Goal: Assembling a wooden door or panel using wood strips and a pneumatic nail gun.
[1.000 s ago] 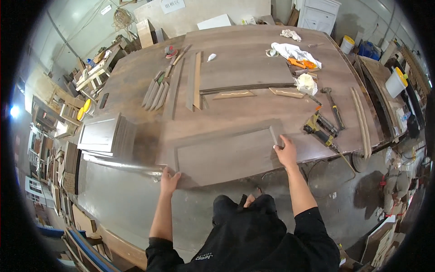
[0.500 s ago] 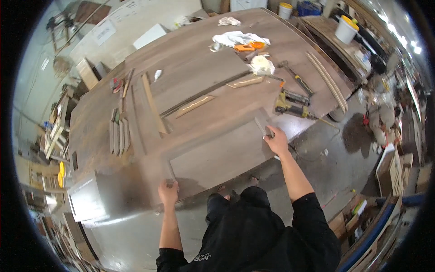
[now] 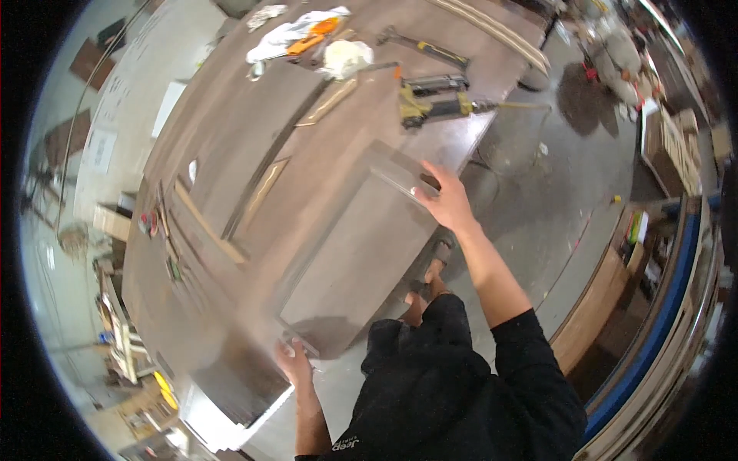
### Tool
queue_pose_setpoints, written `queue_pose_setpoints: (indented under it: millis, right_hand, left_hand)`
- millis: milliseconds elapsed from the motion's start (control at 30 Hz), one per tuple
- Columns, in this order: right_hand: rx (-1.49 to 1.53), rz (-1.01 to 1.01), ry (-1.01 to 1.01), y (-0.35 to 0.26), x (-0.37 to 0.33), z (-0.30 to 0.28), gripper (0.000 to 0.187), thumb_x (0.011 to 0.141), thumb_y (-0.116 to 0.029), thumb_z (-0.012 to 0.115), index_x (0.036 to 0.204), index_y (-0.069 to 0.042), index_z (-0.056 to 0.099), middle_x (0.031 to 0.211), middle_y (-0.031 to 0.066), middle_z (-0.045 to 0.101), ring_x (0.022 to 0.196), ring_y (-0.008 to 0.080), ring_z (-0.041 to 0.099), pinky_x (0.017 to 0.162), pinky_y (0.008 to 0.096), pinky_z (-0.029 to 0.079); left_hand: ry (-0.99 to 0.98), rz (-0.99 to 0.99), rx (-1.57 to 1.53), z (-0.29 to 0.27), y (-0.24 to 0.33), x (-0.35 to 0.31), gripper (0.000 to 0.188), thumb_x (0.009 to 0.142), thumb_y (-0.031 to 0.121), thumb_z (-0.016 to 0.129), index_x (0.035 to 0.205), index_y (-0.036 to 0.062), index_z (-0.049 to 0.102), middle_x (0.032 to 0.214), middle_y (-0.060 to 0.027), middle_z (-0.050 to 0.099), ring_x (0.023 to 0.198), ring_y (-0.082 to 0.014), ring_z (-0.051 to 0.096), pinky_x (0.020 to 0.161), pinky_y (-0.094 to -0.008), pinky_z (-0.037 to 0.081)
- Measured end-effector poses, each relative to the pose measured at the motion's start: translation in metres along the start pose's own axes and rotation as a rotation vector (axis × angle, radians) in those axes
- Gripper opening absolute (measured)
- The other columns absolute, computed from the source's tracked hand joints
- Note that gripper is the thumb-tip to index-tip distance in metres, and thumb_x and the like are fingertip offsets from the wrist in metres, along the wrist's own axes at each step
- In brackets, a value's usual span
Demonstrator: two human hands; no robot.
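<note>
A brown rectangular framed panel point(image 3: 357, 246) lies along the near edge of the worktable, slanting from lower left to upper right. My left hand point(image 3: 294, 361) is closed at the near-left corner, its fingers on the end strip of the frame. At the opposite end my right hand point(image 3: 447, 203) grips the other end strip, thumb and fingers on either side of the edge. Beyond the panel lie two short wood strips point(image 3: 329, 101) with pale wavy glue lines. A yellow-and-black nail gun point(image 3: 434, 104) rests past my right hand.
A hammer point(image 3: 427, 50), a white cloth point(image 3: 288, 40) and an orange tool point(image 3: 311, 37) lie farther up the table point(image 3: 223, 300). Long wood strips point(image 3: 492, 31) run along the far right edge. Bins with wood offcuts point(image 3: 607, 300) stand on the floor at right.
The whole view has turned, so table and tools now appear rotated anticlockwise and farther left. Both hands stay at the ends of the panel.
</note>
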State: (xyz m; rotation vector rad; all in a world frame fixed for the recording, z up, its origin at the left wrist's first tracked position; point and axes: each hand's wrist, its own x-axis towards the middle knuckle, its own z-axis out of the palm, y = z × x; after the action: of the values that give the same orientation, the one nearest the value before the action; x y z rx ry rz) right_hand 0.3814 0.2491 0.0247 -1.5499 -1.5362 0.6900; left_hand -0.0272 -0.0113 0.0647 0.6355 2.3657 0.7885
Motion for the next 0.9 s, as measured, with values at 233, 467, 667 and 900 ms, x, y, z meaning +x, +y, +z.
queue_pose_setpoints:
  millis: [233,467,667,900]
  right_hand:
    - [0.417,0.475,0.504,-0.004,-0.097,0.039,0.061,0.087,-0.013,0.077,0.143,-0.004,0.054,0.124,0.0142,0.065,0.11,0.0228,0.064,0.095,0.0364,0.052]
    - [0.132,0.342,0.539,-0.003,-0.1,0.057,0.062,0.086,-0.016,0.077,0.142,-0.002,0.055,0.123,0.0171,0.061,0.108,0.0357,0.062,0.092,0.0411,0.051]
    - [0.043,0.3,0.546,-0.002,-0.098,0.052,0.059,0.085,-0.019,0.078,0.138,-0.004,0.058,0.119,0.014,0.063,0.105,0.0348,0.062,0.086,0.0447,0.05]
    - [-0.065,0.27,0.479,-0.002,-0.096,0.047,0.059,0.086,-0.026,0.077,0.138,-0.004,0.059,0.118,0.0122,0.063,0.105,0.0316,0.062,0.088,0.0444,0.046]
  left_hand:
    - [-0.36,1.037,0.467,0.125,0.151,0.014,0.046,0.094,0.016,0.069,0.137,0.0045,0.057,0.145,-0.021,0.051,0.134,-0.0405,0.047,0.115,-0.05,0.035]
    - [-0.615,1.571,0.457,0.295,0.262,-0.009,0.034,0.089,0.022,0.072,0.121,0.0127,0.068,0.131,-0.0092,0.061,0.132,-0.0341,0.05,0.116,-0.0503,0.031]
    - [-0.641,1.51,0.416,0.317,0.261,0.0,0.017,0.088,0.024,0.071,0.104,0.0155,0.072,0.109,-0.0032,0.062,0.115,-0.0271,0.053,0.117,-0.0538,0.021]
    - [-0.645,1.468,0.391,0.325,0.254,0.006,0.015,0.088,0.023,0.071,0.101,0.0153,0.072,0.107,-0.0022,0.061,0.117,-0.0275,0.052,0.118,-0.0582,0.018]
